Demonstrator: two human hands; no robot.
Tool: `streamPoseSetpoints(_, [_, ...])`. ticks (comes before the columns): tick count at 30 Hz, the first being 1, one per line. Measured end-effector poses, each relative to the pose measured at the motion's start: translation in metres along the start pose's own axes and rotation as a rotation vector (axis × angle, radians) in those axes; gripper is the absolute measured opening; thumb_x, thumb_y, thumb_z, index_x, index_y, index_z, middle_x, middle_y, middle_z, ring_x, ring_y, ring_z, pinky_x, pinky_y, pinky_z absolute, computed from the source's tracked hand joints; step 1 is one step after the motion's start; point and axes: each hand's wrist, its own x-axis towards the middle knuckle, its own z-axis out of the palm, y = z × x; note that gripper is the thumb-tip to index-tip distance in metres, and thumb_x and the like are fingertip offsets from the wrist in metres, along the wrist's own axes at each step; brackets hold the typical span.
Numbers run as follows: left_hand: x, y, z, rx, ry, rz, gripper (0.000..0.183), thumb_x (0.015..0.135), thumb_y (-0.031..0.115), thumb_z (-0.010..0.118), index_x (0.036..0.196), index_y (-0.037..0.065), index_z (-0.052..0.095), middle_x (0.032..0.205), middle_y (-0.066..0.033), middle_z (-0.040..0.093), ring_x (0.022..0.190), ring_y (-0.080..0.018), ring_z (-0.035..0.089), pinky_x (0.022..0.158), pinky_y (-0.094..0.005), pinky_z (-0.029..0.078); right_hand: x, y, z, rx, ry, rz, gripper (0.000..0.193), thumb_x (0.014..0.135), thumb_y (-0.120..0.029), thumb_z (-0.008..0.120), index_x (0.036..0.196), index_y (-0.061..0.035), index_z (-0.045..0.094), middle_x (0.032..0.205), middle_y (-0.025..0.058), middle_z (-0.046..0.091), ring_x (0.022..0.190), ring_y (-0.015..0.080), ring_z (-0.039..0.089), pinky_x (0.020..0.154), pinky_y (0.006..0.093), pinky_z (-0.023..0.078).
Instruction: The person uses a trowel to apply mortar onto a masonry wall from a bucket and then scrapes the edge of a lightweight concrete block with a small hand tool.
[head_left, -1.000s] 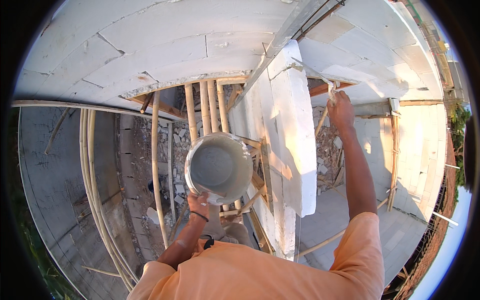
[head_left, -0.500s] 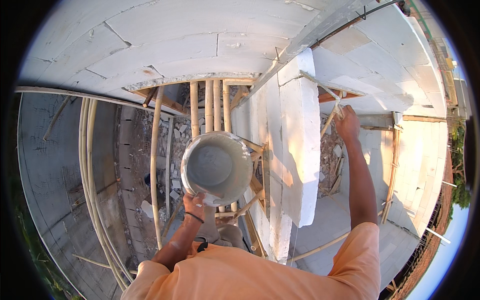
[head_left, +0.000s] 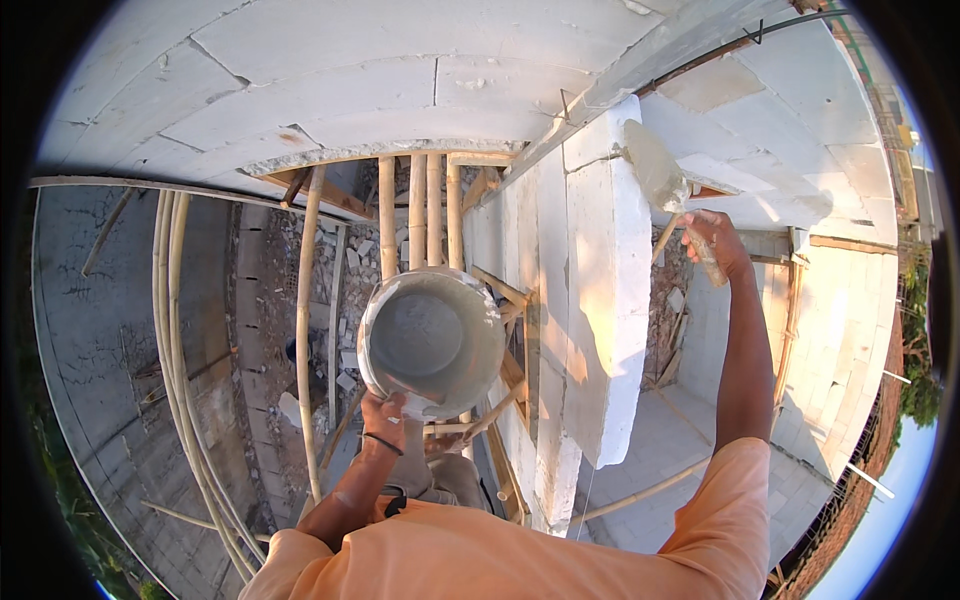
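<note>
My left hand grips the near rim of a round, mortar-smeared bucket. Grey wet mortar lies in its bottom. Out to the right, my right hand is closed round the handle of a trowel. The trowel's broad blade, coated with grey mortar, is raised beside the upper end of a white block wall. Whether the blade touches the blocks I cannot tell.
Bamboo poles stand between the walls, with several more at the left. Broken block rubble covers the ground below. A large block wall runs across the far side, and a thin string hangs by the near wall end.
The trowel blade has turned from edge-on to broad face showing, and my right hand has shifted slightly right and nearer. The left hand and bucket stay almost in place.
</note>
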Motion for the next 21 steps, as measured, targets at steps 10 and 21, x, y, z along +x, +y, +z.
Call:
streamPoseSetpoints(10, [0.0,0.002,0.002,0.007,0.026,-0.018,0.034,0.075,-0.001,0.053,0.109,-0.001,0.058,0.093,-0.0019,0.061,0.079,-0.0115,0.058,0.072,-0.024,0.046,-0.05,-0.016,-0.032,-0.138,-0.102,0.313,0.038,0.088,-0.037,0.061,0.09,0.0006,0.066,0.062,0.0062,0.058,0.047,0.0147,0.054,0.045,0.0291,0.044])
streamPoseSetpoints(21, [0.002,-0.01,0.006,0.038,-0.032,-0.02,0.037,0.074,-0.002,0.055,0.111,0.0,0.057,0.094,-0.0011,0.061,0.079,-0.0118,0.058,0.072,-0.025,0.046,-0.021,0.011,-0.036,-0.105,-0.021,0.178,0.037,0.09,-0.038,0.058,0.092,-0.0007,0.062,0.067,0.0048,0.057,0.05,0.0134,0.053,0.044,0.0279,0.041])
